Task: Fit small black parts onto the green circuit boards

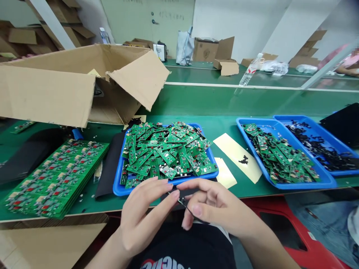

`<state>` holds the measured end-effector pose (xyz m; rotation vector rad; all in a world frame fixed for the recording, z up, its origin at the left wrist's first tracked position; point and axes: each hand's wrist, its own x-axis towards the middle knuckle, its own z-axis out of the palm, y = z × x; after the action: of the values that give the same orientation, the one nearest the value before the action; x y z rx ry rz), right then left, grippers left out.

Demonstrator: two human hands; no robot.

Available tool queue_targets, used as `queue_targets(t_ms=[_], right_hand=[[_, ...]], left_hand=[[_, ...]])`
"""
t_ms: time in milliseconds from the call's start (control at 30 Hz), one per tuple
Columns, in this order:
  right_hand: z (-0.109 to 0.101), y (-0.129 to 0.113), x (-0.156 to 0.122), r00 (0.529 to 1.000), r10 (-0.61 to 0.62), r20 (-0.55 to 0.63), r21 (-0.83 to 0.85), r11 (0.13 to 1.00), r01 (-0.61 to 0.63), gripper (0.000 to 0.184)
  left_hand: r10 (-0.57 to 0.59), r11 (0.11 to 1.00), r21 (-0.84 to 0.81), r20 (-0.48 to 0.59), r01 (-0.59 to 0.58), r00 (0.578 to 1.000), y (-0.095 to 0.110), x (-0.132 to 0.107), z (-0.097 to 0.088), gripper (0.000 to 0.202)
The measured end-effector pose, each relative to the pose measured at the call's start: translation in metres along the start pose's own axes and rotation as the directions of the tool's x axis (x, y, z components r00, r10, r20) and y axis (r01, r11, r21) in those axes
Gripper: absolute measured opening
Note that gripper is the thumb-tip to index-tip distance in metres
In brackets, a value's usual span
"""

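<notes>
In front of my body, a small circuit board is held nearly edge-on, so it shows as a thin dark strip with a few light parts. The thumb and fingertips of my left hand close on its far left end. My right hand pinches the nearer end between thumb and bent fingers. Much of the board is hidden by the fingers. Just beyond the hands, a blue tray is heaped with loose green circuit boards.
Stacked green board panels lie left, below a large open carton. Rightward are yellowish paper sheets with a small black piece, a second blue tray of boards, and another blue tray of black pieces.
</notes>
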<state>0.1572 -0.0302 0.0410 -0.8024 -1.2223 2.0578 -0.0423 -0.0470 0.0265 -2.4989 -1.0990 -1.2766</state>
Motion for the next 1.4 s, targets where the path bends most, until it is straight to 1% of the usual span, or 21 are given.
queue_targets(t_ms=[67, 167, 267, 333, 467, 667, 800, 967, 1067, 1133, 1200, 1233, 1267, 1300, 1400], right_hand=[[0.002, 0.001, 0.0, 1.0, 0.008, 0.013, 0.036, 0.999, -0.008, 0.041], [0.005, 0.002, 0.0, 1.0, -0.01, -0.027, 0.026, 1.0, 0.011, 0.034], [0.005, 0.003, 0.0, 0.997, -0.045, -0.066, 0.025, 0.999, 0.047, 0.03], [0.007, 0.004, -0.001, 0.995, -0.065, -0.079, 0.027, 0.997, 0.067, 0.027], [0.01, 0.005, -0.003, 0.996, -0.065, -0.065, 0.051, 0.996, 0.068, 0.022], [0.01, 0.006, -0.001, 0.989, -0.096, -0.109, 0.059, 0.993, 0.102, 0.019], [0.009, 0.006, 0.003, 0.993, -0.087, -0.08, 0.07, 0.993, 0.092, 0.02], [0.011, 0.005, 0.007, 0.997, -0.041, -0.071, 0.08, 0.996, 0.047, 0.021], [0.011, 0.004, 0.007, 0.994, -0.059, -0.09, 0.008, 0.998, 0.06, 0.014], [0.011, 0.002, 0.006, 0.988, -0.1, -0.116, -0.094, 0.992, 0.09, 0.009], [0.012, 0.001, 0.005, 0.971, -0.18, -0.154, -0.237, 0.961, 0.141, 0.005], [0.012, 0.001, 0.005, 0.958, -0.232, -0.17, -0.312, 0.934, 0.171, 0.003], [0.013, 0.0, 0.005, 0.942, -0.283, -0.181, -0.382, 0.903, 0.198, 0.003], [0.013, 0.0, 0.005, 0.925, -0.331, -0.185, -0.441, 0.87, 0.223, 0.003], [0.015, 0.0, 0.005, 0.881, -0.443, -0.168, -0.577, 0.769, 0.276, 0.007]], left_hand=[[0.008, 1.0, 0.004, -0.024, -0.008, 1.0, -0.001, 0.001, -0.001, 0.021], [0.01, 1.0, 0.003, -0.043, -0.01, 0.999, -0.001, 0.001, 0.0, 0.019], [0.02, 1.0, 0.001, -0.048, -0.02, 0.999, -0.001, 0.0, 0.001, 0.023], [0.013, 1.0, -0.002, -0.061, -0.013, 0.998, 0.0, 0.0, 0.001, 0.029], [-0.053, 0.998, -0.015, -0.047, 0.053, 0.997, 0.004, 0.003, 0.001, 0.039], [-0.141, 0.989, -0.048, -0.028, 0.14, 0.99, 0.008, 0.004, 0.003, 0.034], [-0.167, 0.98, -0.114, -0.015, 0.165, 0.986, 0.008, 0.003, 0.002, 0.036], [-0.244, 0.941, -0.236, 0.028, 0.243, 0.969, 0.009, 0.003, 0.002, 0.032], [-0.297, 0.892, -0.343, 0.041, 0.293, 0.954, 0.01, 0.0, 0.008, 0.033], [-0.369, 0.829, -0.429, 0.06, 0.358, 0.927, 0.012, -0.004, 0.013, 0.035], [-0.455, 0.748, -0.496, 0.102, 0.441, 0.885, 0.015, -0.007, 0.016, 0.04], [-0.483, 0.723, -0.51, 0.109, 0.466, 0.869, 0.016, -0.008, 0.017, 0.044], [-0.492, 0.722, -0.505, 0.106, 0.473, 0.864, 0.017, -0.007, 0.017, 0.046], [-0.477, 0.743, -0.483, 0.101, 0.462, 0.873, 0.017, -0.006, 0.016, 0.046], [-0.356, 0.852, -0.375, 0.096, 0.365, 0.929, 0.015, -0.001, 0.012, 0.041]])
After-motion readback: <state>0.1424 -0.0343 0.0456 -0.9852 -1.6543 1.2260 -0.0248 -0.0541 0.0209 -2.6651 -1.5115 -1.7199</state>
